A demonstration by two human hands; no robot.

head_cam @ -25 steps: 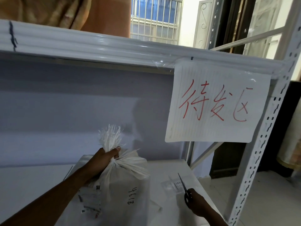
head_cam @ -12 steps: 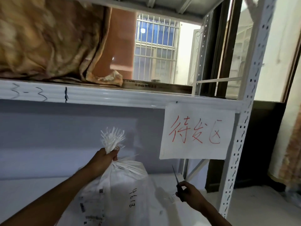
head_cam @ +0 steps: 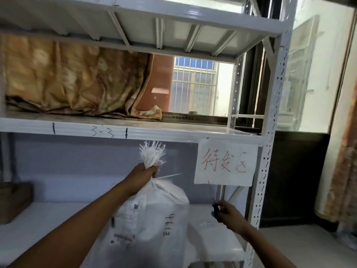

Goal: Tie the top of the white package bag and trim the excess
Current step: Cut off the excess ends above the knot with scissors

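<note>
A white woven package bag [head_cam: 152, 217] marked "4613" stands on the lower shelf [head_cam: 38, 225]. My left hand [head_cam: 142, 174] grips its gathered neck. Above my fist the frayed top [head_cam: 152, 153] fans out. A thin white tie tail [head_cam: 170, 176] sticks out to the right just below my fist. My right hand [head_cam: 225, 211] holds a pair of scissors [head_cam: 212, 198] by the handles, blades pointing up, about a hand's width right of the bag and apart from it.
A paper sign [head_cam: 225, 165] with red writing hangs from the shelf edge above the scissors. The white rack post [head_cam: 268, 151] stands at the right. A brown blanket [head_cam: 73, 78] fills the upper shelf. A flat white packet [head_cam: 210, 235] lies right of the bag; a brown box [head_cam: 13, 202] sits far left.
My view has tilted upward, showing more of the rack. My right hand lifted the scissors from near the shelf to blade-up beside the bag. My left hand kept its grip on the neck.
</note>
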